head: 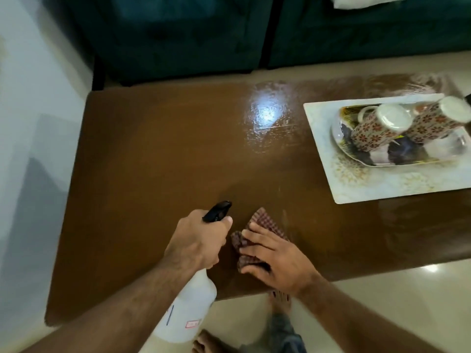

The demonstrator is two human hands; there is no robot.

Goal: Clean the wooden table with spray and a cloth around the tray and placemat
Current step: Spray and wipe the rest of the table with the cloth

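The person's left hand (pixel 200 239) is wrapped round the neck of a spray bottle (pixel 187 305), fingers curled under its black trigger head (pixel 218 211), which points away from the body over the wooden table (pixel 153 161). The bottle's white body slopes back under the left forearm and hangs over the near edge of the table. Just to the right of that hand, the right hand (pixel 276 258) lies flat on a checked cloth (pixel 251 240), its fingers straight and spread, pressing the cloth down onto the wood. The cloth is bunched beneath the palm, with one corner sticking out beyond the fingertips and another toward the bottle; the two hands are close, but whether they touch is hard to say from this angle. Well beyond the right hand, toward the far right corner of the table, a pale placemat (pixel 369 184) lies on the wood, and a tray (pixel 397 159) sits on it. Two patterned mugs (pixel 377 131) stand upside down on the tray. Straight ahead of the hands, a bright patch of light shines off a wet-looking stretch of table. Behind the table stands a dark green sofa (pixel 178 36). Below the right forearm, bare feet (pixel 280 300) stand on the pale floor.
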